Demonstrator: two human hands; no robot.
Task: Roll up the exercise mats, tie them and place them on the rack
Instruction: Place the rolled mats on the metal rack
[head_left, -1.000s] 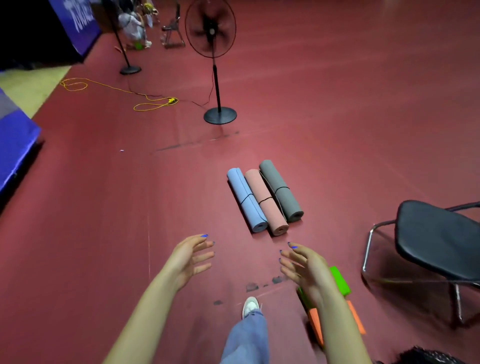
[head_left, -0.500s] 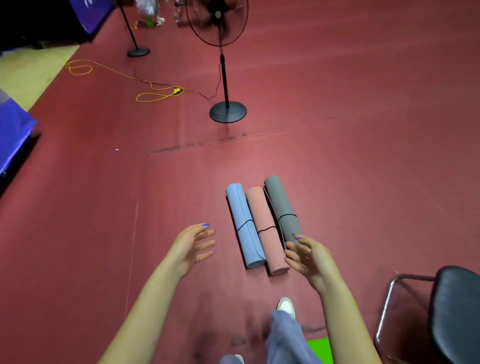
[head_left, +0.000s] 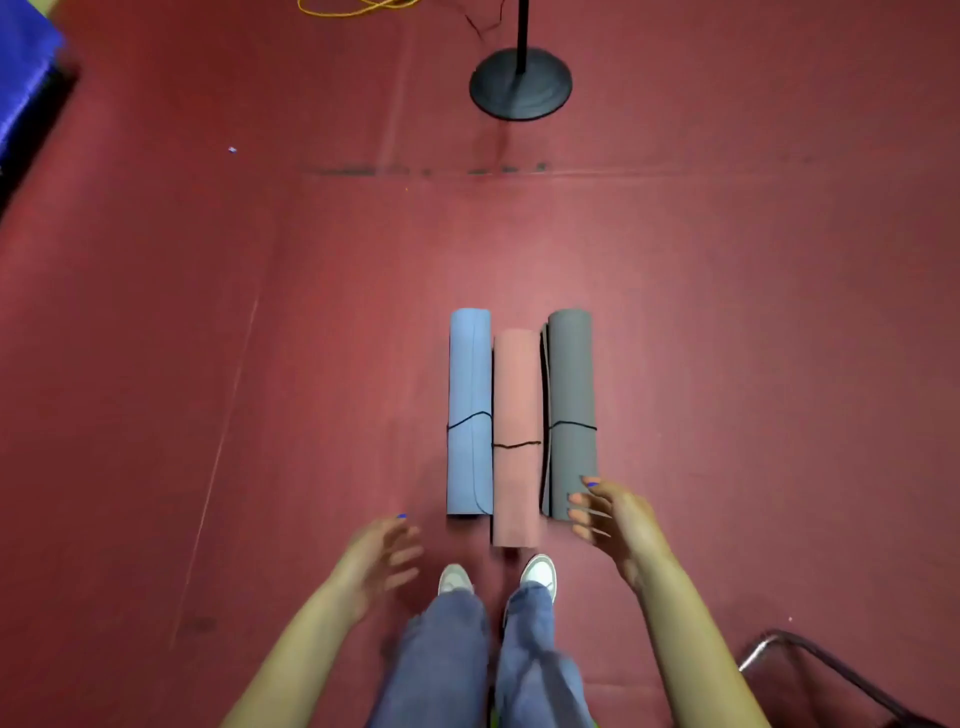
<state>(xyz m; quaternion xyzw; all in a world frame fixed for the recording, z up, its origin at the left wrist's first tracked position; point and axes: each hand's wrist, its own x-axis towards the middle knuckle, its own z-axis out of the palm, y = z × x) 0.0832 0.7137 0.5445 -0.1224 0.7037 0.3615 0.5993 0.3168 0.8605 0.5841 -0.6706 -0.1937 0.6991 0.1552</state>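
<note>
Red gym floor (head_left: 727, 312) | blue mat roll (head_left: 470, 405), pink mat roll (head_left: 516, 415), grey mat roll (head_left: 570, 395), each string-tied, side by side | left hand (head_left: 382, 558), right hand (head_left: 610, 514) spread, holding nothing | no legible writing

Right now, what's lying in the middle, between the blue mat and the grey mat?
The pink mat, rolled and tied with a black string, lies between the blue mat and the grey mat, side by side on the red floor. The head view shows it.
</note>
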